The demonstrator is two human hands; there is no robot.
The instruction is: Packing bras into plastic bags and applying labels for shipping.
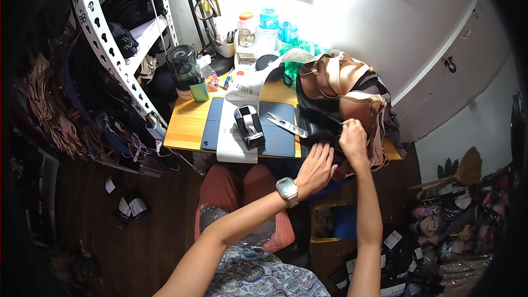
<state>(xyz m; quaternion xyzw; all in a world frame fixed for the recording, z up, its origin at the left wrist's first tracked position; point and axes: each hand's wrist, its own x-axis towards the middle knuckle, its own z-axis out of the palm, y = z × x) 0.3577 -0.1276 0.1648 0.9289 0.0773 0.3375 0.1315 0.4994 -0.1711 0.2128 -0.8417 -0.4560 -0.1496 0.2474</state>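
Note:
My left hand (318, 166), with a watch on its wrist, lies palm down with fingers extended against a glossy black bag or sheet (317, 121) at the table's front edge. The fingers of my right hand (353, 139) are closed on that black material's upper right edge. Behind and beside both hands rises a heap of beige and brown bras (330, 75). Just left of the black material, thread snips (288, 125) rest on a dark blue flat case or tablet (278, 142). A black tape dispenser (249, 128) stands on a strip of printed labels (237, 146).
Along the back of the wooden table (185, 126) are a dark lidded container (182, 66), a green box (199, 90), a coin jar (246, 31) and plastic bottles (268, 29). A white perforated rack (107, 45) stands left. Packed goods (437, 231) lie on the floor at right.

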